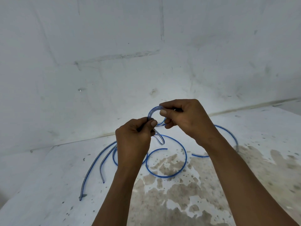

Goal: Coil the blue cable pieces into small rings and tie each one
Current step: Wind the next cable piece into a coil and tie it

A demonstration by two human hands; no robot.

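Curling above the floor, a small ring of blue cable (152,114) is held between both hands. The left hand (134,139) pinches its lower left side, with a short loop of cable (160,140) hanging just beneath the thumb. The right hand (187,119) pinches the ring's upper right side. Beneath them, loose cable pieces (166,162) lie curved on the stained white floor (48,185), near the wall (97,46).

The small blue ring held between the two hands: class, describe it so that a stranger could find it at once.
Start at the white floor, where loose blue cable pieces lie in wide curves. Above them, the left hand and right hand pinch the small blue ring. It alone is lifted and tightly coiled.
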